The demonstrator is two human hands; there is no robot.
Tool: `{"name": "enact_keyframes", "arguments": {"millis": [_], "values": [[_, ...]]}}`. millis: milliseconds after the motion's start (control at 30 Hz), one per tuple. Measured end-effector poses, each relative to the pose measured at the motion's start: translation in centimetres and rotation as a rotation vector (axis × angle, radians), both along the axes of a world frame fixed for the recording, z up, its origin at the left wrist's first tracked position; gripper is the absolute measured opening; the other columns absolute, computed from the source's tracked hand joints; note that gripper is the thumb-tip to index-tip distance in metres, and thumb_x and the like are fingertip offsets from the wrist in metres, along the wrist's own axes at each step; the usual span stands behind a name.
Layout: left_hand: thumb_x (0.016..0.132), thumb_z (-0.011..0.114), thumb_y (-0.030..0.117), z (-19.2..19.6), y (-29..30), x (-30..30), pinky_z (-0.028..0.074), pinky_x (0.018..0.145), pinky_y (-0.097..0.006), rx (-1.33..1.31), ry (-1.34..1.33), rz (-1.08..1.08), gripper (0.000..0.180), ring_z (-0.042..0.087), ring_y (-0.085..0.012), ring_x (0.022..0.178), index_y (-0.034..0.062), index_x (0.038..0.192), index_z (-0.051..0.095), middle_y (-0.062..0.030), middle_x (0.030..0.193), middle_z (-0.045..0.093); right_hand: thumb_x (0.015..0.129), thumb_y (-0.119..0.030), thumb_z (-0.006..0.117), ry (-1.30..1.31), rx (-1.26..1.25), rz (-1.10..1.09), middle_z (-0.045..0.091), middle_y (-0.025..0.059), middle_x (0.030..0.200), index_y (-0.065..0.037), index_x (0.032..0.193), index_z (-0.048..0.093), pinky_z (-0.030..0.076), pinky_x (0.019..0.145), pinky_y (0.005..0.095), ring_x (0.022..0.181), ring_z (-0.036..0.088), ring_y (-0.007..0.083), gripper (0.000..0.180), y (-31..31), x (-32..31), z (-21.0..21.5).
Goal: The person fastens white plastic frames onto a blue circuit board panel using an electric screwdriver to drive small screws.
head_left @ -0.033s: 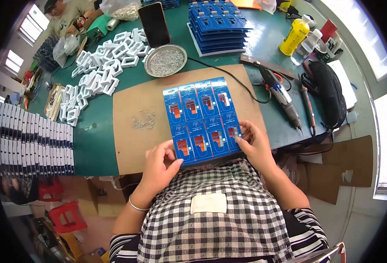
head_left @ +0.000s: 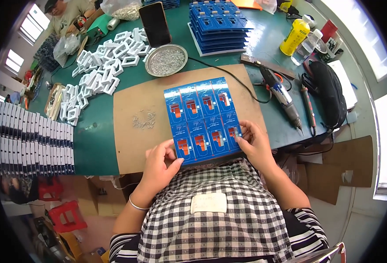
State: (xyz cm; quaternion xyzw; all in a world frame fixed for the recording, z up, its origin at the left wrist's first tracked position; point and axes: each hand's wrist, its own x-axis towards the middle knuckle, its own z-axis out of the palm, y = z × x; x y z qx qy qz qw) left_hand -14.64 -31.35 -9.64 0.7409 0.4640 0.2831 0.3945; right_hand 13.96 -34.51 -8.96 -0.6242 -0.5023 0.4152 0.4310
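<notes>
The head view looks down on a green worktable (head_left: 114, 144) with a brown cardboard sheet (head_left: 136, 144) laid on it, and on that sheet lies the blue panel (head_left: 204, 118) of eight small boards with orange patches, its near edge at the person's body. The left hand (head_left: 160, 166) grasps the panel's near left corner, thumb on top and fingers curled at the edge; the right hand (head_left: 255, 144) presses its fingertips on the near right corner, thumb side hidden, so whether it grips underneath cannot be told. Beyond the panel, away from the hands, sits a stack of blue panels (head_left: 217, 26), a spread of white plastic frames (head_left: 101, 65), a round metal dish (head_left: 166, 60) of small screws and a dark phone (head_left: 155, 24) propped upright. Right of the right hand lie an electric screwdriver (head_left: 281, 98) with its cord, a black pouch (head_left: 329, 96) and a yellow bottle (head_left: 294, 37). Just left of the panel a small scatter of loose screws (head_left: 144, 119) rests on the cardboard. Rows of dark-and-white parts (head_left: 27, 144) at far left bend with the lens rim and are hard to make out. Another person (head_left: 66, 13) is cut off at the top edge.
</notes>
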Motion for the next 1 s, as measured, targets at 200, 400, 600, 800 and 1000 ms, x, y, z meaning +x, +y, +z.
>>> {"name": "enact_keyframes", "arguments": {"millis": [200,400,600,800,1000], "values": [[0.077,0.07,0.013,0.1,0.0,-0.1,0.034,0.086,-0.036,-0.065,0.017,0.005,0.049,0.054,-0.0176,0.075,0.004,0.122,0.051,-0.002,0.079,0.057,0.081,-0.002,0.066,-0.197,0.017,0.0,0.052,0.0053,0.09,0.0,0.119,0.055,0.044,0.067,0.0253,0.071,0.048,0.0121,0.039,0.2,-0.3,0.1],[0.076,0.072,0.013,0.7,0.0,0.2,0.039,0.082,-0.036,-0.059,0.043,0.042,0.048,0.055,-0.0197,0.075,0.0038,0.12,0.054,-0.0035,0.078,0.059,0.079,-0.004,0.068,-0.303,0.015,0.041,0.053,0.0063,0.089,-0.003,0.119,0.055,0.044,0.068,0.0274,0.073,0.048,0.0154,0.042,0.4,0.1,0.1],[0.075,0.075,0.018,1.6,0.1,-0.2,0.039,0.082,-0.037,0.014,0.093,0.089,0.054,0.056,-0.0214,0.078,0.0047,0.122,0.053,-0.0052,0.082,0.06,0.078,-0.005,0.07,-0.319,0.083,0.07,0.055,0.008,0.095,-0.003,0.122,0.054,0.045,0.07,0.0288,0.075,0.05,0.0178,0.046,0.1,0.3,0.3],[0.073,0.075,0.033,2.4,0.6,-0.6,0.036,0.086,-0.041,0.203,0.281,-0.116,0.064,0.052,-0.0259,0.09,0.0086,0.127,0.052,-0.0081,0.1,0.058,0.071,-0.01,0.078,-0.517,0.062,0.391,0.049,0.0141,0.117,-0.006,0.136,0.044,0.05,0.077,0.0339,0.091,0.056,0.0266,0.073,-0.2,1.3,2.3],[0.067,0.079,0.037,1.3,0.9,-0.6,0.035,0.081,-0.04,0.221,0.335,-0.164,0.066,0.049,-0.0257,0.091,0.012,0.124,0.056,-0.0067,0.102,0.054,0.063,-0.008,0.082,-0.541,0.071,0.464,0.047,0.013,0.12,-0.01,0.131,0.051,0.05,0.078,0.0341,0.094,0.057,0.0253,0.076,1.0,1.9,2.0]]}}
